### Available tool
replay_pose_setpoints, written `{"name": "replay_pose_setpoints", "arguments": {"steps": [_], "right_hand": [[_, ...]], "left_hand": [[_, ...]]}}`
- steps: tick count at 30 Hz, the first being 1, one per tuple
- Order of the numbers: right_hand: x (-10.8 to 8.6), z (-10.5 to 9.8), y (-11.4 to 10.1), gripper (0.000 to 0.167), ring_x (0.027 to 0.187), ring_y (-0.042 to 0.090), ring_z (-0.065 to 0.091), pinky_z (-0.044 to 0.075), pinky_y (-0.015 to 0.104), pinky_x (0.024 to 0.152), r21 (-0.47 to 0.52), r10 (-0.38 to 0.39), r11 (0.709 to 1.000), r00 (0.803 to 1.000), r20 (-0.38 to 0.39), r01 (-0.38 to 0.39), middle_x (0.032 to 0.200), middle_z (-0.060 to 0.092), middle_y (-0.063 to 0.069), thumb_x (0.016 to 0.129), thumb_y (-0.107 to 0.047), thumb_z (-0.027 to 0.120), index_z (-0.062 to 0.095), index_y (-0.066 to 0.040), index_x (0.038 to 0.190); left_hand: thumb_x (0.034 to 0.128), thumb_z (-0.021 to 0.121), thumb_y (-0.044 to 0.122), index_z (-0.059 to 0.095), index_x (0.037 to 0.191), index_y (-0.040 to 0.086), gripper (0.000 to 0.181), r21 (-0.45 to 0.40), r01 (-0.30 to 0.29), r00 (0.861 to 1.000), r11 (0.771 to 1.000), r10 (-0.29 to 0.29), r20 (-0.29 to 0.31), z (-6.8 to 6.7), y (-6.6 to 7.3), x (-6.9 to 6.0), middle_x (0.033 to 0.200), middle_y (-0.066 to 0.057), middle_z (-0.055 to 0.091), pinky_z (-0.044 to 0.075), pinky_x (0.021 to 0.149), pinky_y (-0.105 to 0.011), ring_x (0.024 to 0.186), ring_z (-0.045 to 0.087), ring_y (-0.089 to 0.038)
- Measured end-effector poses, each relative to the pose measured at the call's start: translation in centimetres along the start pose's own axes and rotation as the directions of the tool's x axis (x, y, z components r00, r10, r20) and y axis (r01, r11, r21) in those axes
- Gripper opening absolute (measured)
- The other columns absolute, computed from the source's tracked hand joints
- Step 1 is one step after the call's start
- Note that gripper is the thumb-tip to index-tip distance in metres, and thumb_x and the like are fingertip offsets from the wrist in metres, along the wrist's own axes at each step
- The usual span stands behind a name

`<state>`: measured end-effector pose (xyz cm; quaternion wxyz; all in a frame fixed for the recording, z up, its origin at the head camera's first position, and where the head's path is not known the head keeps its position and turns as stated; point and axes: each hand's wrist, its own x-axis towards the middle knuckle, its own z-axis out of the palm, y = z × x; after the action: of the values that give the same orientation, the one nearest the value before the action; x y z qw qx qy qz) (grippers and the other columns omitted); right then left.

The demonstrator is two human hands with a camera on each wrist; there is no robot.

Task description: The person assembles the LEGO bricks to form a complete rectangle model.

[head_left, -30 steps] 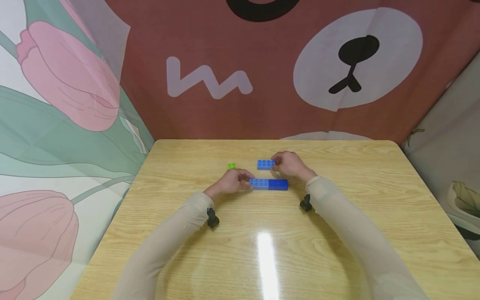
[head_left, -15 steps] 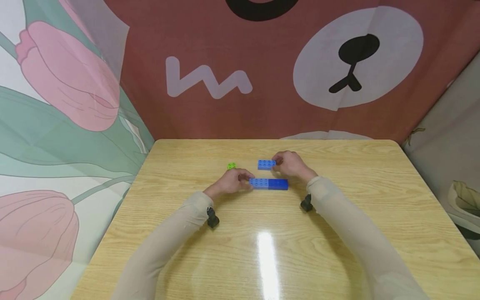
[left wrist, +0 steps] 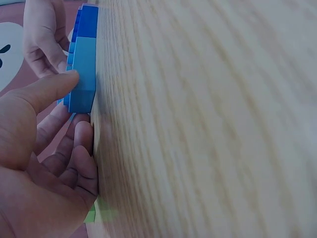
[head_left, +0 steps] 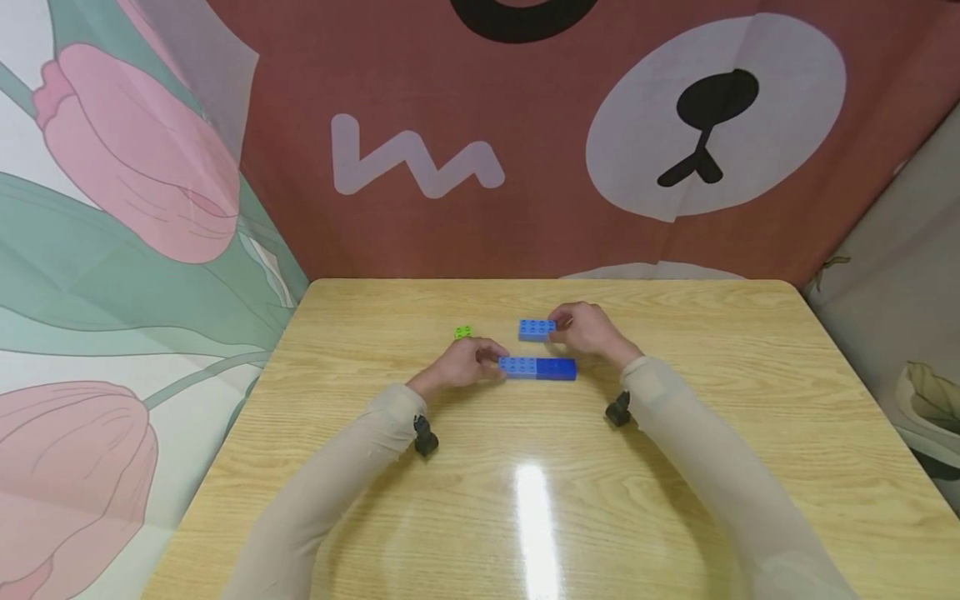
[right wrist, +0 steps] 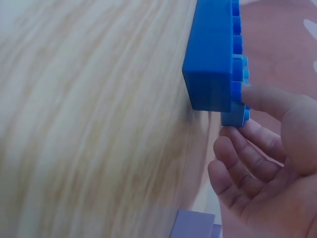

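Observation:
Two toy building bricks lie end to end on the table: a light blue brick (head_left: 517, 368) on the left and a dark blue brick (head_left: 557, 369) on the right. I cannot tell whether they are joined. My left hand (head_left: 461, 362) pinches the light blue one's left end, thumb on the near side in the left wrist view. Behind this row, a second light blue brick (head_left: 536, 331) has its right end between the thumb and fingers of my right hand (head_left: 588, 327). The dark blue brick partly hides that hold in the right wrist view.
A small lime green brick (head_left: 463, 332) stands just behind my left hand, partly covered by it. In the right wrist view a lavender brick (right wrist: 193, 224) shows at the bottom edge. The wooden table (head_left: 675, 300) ends at a printed curtain (head_left: 540, 225).
My right hand has shifted slightly to the right, and the rear light blue brick has moved along with it. The left hand and the front row have stayed in place.

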<state>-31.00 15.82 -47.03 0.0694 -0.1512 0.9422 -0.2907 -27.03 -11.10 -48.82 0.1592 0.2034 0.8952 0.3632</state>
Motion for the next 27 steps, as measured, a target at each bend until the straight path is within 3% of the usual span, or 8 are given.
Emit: {"name": "replay_pose_setpoints", "arguments": {"steps": [19,27], "right_hand": [[-1.5,-1.1,-0.6,0.031,0.097,0.025,0.067,0.054,0.04,0.082,0.037,0.024,0.999,1.0,-0.01,-0.024,0.107,0.072,0.007,0.09,-0.031,0.074,0.071,-0.014,0.115],[-2.0,-1.1,-0.4,0.033,0.099,0.025,0.066,0.054,0.04,0.084,0.014,0.025,1.0,1.0,-0.011,-0.025,0.109,0.072,0.007,0.09,-0.032,0.074,0.07,-0.014,0.117]], "left_hand": [[0.088,0.078,0.026,0.07,0.12,0.018,0.034,-0.01,-0.018,1.0,1.0,0.018,0.004,-0.1,-0.1,0.0,0.114,-0.001,0.071,0.053,0.088,-0.029,0.102,0.064,-0.015],[0.088,0.078,0.025,0.07,0.12,0.018,0.034,-0.017,-0.024,1.0,1.0,0.024,0.011,-0.1,-0.2,0.0,0.114,-0.001,0.071,0.053,0.088,-0.029,0.101,0.064,-0.014]]}}
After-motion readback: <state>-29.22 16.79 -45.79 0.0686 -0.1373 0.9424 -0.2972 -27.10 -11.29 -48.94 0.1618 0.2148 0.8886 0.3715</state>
